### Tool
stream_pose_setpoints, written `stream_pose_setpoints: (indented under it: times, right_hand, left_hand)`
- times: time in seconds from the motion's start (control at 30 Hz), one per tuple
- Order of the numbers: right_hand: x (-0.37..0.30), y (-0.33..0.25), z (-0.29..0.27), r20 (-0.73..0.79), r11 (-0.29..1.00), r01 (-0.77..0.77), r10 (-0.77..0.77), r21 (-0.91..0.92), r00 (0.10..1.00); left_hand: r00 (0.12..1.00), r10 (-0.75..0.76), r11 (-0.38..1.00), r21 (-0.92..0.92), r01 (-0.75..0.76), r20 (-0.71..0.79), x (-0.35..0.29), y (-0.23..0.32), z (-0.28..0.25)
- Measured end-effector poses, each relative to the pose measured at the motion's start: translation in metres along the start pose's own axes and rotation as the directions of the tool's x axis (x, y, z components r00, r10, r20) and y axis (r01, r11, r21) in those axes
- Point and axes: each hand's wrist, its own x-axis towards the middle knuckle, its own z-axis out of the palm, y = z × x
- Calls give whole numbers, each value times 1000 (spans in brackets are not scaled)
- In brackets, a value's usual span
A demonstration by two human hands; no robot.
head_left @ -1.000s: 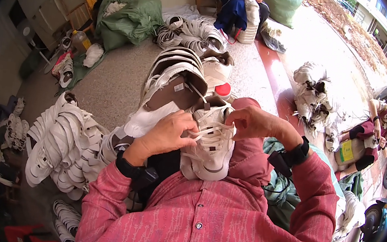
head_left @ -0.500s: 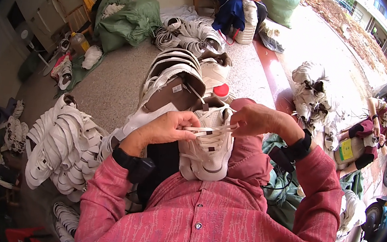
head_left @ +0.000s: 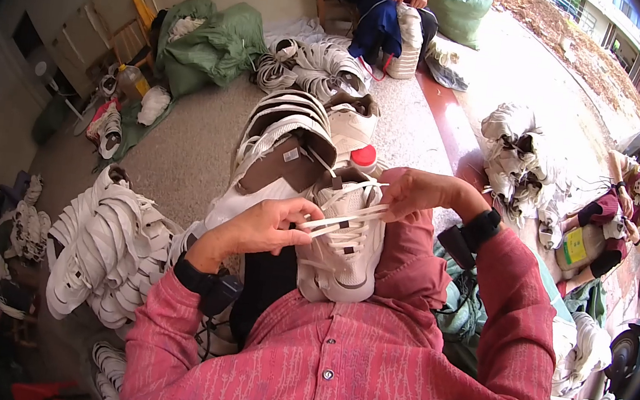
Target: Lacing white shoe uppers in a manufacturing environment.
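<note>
A white sneaker point(head_left: 339, 262) rests on my lap, toe toward me. Its flat white shoelace point(head_left: 340, 221) runs stretched between both hands, across the upper. My left hand point(head_left: 269, 226) pinches one part of the lace between thumb and fingers, left of the shoe. On the other side my right hand point(head_left: 416, 196) is closed on the lace, its fingertips partly hidden. Just beyond the sneaker lies a row of nested white shoe uppers point(head_left: 283, 143) with brown linings. A container with a red lid point(head_left: 364, 156) stands close behind the sneaker.
Piled white uppers point(head_left: 106, 246) lie at my left. Another shoe heap point(head_left: 513, 156) sits on the right. Beyond are a green sack point(head_left: 223, 48) and a seated person point(head_left: 395, 9) handling stacked uppers. A second person point(head_left: 623, 205) works at the far right.
My left hand has moved slightly left and down, and the lace stretches a little longer between my hands. My right hand has shifted only slightly.
</note>
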Motion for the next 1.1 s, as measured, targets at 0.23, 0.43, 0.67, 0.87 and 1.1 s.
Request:
stream_pose_setpoints:
  times: [0.23, 0.43, 0.67, 0.87, 1.1]
  right_hand:
    - [2, 10, -5, -495, 985, 32, 58, 171, 867]
    - [41, 8, 15, -429, 998, -54, 41, -19, 902]
    - [61, 11, 56, -616, 1000, -19, 19, 6, 787]
    - [50, 21, 65, -722, 975, 177, -28, 131, 691]
    - [0, 10, 108, -799, 961, 242, -37, 137, 600]
  left_hand:
    - [844, 337, 906, -100, -411, -418, 23, -67, 23]
    - [865, 147, 967, -115, -229, -480, 25, -95, 45]
    - [893, 178, 900, -299, -318, -414, 28, -112, 42]
    - [842, 223, 954, -67, -292, -492, 20, -87, 41]
    - [780, 265, 962, 208, -176, -567, 15, -91, 40]
